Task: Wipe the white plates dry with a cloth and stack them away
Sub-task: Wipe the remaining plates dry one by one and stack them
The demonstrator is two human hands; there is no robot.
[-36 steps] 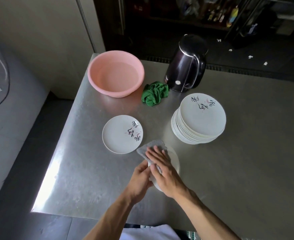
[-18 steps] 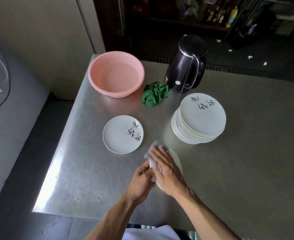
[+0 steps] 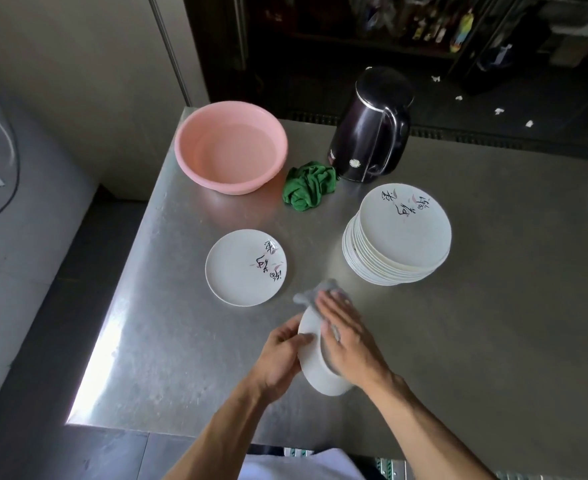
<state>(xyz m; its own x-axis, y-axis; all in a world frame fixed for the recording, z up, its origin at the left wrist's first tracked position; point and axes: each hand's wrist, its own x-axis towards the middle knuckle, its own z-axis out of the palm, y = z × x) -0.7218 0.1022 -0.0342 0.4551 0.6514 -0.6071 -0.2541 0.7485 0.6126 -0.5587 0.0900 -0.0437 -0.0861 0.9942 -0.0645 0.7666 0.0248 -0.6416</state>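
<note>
Nearest: left hand (image 3: 282,358) has the plate (image 3: 316,375) by its left rim, grip closed on it, thumb on the face. The plate is tilted up over the near tabletop (image 3: 181,358); we can't tell if its lower rim touches. Right hand (image 3: 348,341) lies flat, fingers straight, pressing the grey cloth (image 3: 306,297) onto the plate. It pinches nothing.

Risks as we read them:
- The hold is one-sided on a possibly wet rim, so a hard wipe could twist the plate out onto steel.
- The cloth is only pressed, so it could slide off.
- The tabletop's near edge is close, and a slip could go over it.

Further out, a single plate (image 3: 245,267) lies flat on the left. The stack (image 3: 398,237) on the right has uneven rims, and a careless set-down could shift it. Beyond are the green rag (image 3: 309,185), the pink basin (image 3: 232,147), which looks to hold water, and the black kettle (image 3: 372,133).

The tabletop is brushed steel with glare at the near-left corner. On the far side are a dark floor (image 3: 493,95) with white scraps and dim shelving (image 3: 424,22). There is a pale wall (image 3: 78,81) far left.
</note>
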